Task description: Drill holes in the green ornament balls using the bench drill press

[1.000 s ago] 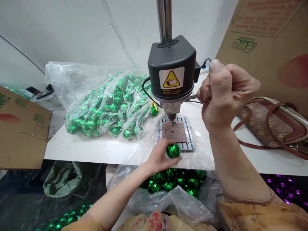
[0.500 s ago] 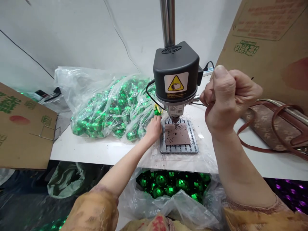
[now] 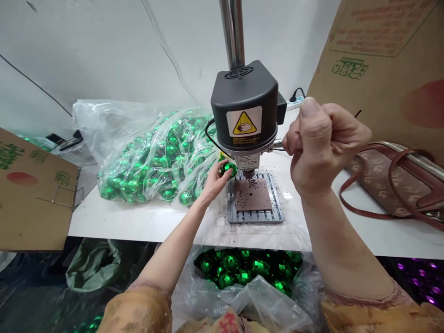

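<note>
Between the thumb and fingers of my left hand (image 3: 215,179) is a shiny green faceted ball (image 3: 229,169), just left of the drill chuck. A small bench drill press (image 3: 245,111) with a black motor housing stands in front of me. Below its chuck, a brown square board (image 3: 253,195) with one hole and dark shavings lies on the slotted metal base (image 3: 256,217). My right hand (image 3: 324,145) is closed in a fist at the drill's right side, around its feed handle, whose grip is mostly hidden by the fingers.
A clear plastic bag (image 3: 149,162) full of green balls lies left of the drill. More green balls (image 3: 243,268) sit in an open plastic bag below the table edge. Cardboard boxes (image 3: 31,185) flank both sides. A brown handbag (image 3: 398,180) rests at the right.
My left hand has turned and lifted slightly, bringing the green ball into clear view in its fingers. My right hand stays closed at the handle. The camera view has shifted a little.
</note>
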A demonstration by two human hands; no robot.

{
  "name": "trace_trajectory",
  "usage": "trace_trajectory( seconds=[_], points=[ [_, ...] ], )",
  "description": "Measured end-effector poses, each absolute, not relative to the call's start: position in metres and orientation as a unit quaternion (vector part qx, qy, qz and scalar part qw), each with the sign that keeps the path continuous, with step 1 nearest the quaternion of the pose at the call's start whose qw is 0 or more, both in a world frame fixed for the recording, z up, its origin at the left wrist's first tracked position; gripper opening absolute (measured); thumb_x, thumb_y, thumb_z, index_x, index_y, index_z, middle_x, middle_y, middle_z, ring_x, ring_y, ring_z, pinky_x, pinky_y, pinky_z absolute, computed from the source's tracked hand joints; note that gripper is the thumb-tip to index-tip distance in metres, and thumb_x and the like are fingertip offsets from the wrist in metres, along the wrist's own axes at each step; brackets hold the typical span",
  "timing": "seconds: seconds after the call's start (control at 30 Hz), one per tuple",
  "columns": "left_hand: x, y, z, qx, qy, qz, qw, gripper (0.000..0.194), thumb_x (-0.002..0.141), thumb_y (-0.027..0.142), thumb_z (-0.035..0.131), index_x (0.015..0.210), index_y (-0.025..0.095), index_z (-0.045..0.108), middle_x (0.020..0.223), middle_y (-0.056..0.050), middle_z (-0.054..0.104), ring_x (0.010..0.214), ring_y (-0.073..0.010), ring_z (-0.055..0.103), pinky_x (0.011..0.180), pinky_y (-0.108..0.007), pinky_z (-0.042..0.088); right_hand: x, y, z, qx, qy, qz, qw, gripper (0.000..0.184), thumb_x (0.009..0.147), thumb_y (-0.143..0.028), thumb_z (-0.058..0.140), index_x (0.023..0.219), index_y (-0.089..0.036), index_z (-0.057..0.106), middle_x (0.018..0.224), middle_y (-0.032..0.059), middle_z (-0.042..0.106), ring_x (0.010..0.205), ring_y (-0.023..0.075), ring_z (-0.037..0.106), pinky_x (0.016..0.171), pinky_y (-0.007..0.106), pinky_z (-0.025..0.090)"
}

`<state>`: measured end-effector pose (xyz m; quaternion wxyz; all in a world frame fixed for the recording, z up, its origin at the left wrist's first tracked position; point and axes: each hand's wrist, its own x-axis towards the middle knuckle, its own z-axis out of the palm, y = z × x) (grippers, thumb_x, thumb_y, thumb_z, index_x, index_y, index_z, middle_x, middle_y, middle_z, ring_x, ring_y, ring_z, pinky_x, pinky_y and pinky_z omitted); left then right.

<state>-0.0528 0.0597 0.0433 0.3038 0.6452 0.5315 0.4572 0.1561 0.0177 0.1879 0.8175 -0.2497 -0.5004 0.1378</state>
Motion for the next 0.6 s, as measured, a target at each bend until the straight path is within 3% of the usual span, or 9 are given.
trace_trajectory(
  seconds=[0.1, 0.3, 0.43, 0.6],
  points=[
    [-0.052, 0.032, 0.046, 0.603, 0.476, 0.465, 0.440, 0.054, 0.086, 0.046, 0.068, 0.133, 0.022, 0.059, 0.118, -0.008, 0.068, 0.096, -0.0191, 0.065, 0.078, -0.031, 0.055, 0.156, 0.019, 0.186, -0.254, -0.500, 0.139, 0.816, 0.051, 0.089, -0.044, 0.063, 0.053, -0.023, 0.033, 0.048, -0.0019, 0.032, 0.044, 0.0117, 0.035, 0.046, 0.036, 0.028],
    [-0.044, 0.012, 0.034, 0.599, 0.442, 0.448, 0.496, 0.062, 0.075, 0.049, 0.081, 0.125, 0.018, 0.062, 0.112, -0.009, 0.070, 0.101, -0.0221, 0.066, 0.090, -0.036, 0.053, 0.157, 0.022, 0.184, -0.279, -0.536, 0.069, 0.794, 0.049, 0.094, -0.051, 0.050, 0.058, -0.023, 0.031, 0.047, -0.0021, 0.031, 0.043, 0.0115, 0.035, 0.043, 0.035, 0.026],
    [-0.040, 0.013, 0.029, 0.642, 0.459, 0.392, 0.473, 0.063, 0.078, 0.045, 0.079, 0.131, 0.018, 0.060, 0.112, -0.009, 0.069, 0.091, -0.0200, 0.065, 0.083, -0.035, 0.054, 0.156, 0.020, 0.187, -0.259, -0.528, 0.088, 0.804, 0.052, 0.092, -0.046, 0.057, 0.056, -0.022, 0.027, 0.048, -0.0032, 0.030, 0.041, 0.0089, 0.031, 0.041, 0.033, 0.025],
    [-0.030, 0.012, 0.037, 0.724, 0.475, 0.352, 0.356, 0.054, 0.077, 0.040, 0.080, 0.125, 0.020, 0.065, 0.111, -0.008, 0.065, 0.085, -0.0173, 0.061, 0.074, -0.030, 0.052, 0.155, 0.019, 0.190, -0.251, -0.501, 0.127, 0.818, 0.055, 0.088, -0.049, 0.062, 0.054, -0.022, 0.028, 0.047, -0.0034, 0.030, 0.042, 0.0090, 0.028, 0.043, 0.034, 0.024]
  ],
)
